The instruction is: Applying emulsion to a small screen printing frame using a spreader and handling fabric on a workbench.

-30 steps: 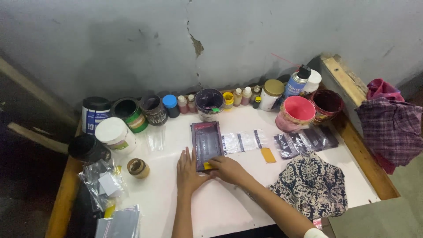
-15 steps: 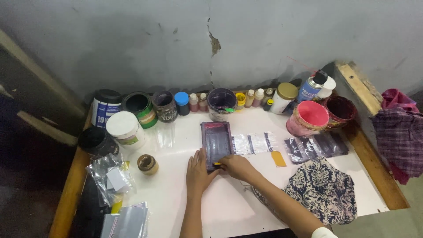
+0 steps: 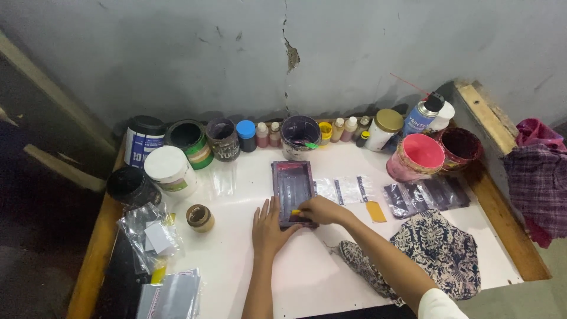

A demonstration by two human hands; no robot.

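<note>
A white table (image 3: 236, 266) is seen, with the small purple-stained screen frame (image 3: 293, 190) lying flat near its middle. Right of the frame a patterned cloth (image 3: 440, 248) is spread. The frame's near left edge is pressed by the left hand (image 3: 269, 227), fingers open and flat, nothing gripped. A small yellow-tipped tool (image 3: 296, 212) is pinched closed by the right hand (image 3: 319, 210) on the frame's near end.

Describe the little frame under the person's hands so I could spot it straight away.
On the white tabletop, below the row of jars along the grey wall, lies a small rectangular purple-stained screen frame. The left hand steadies its near corner; the right hand rests on it. It is the only flat frame among round pots.
</note>
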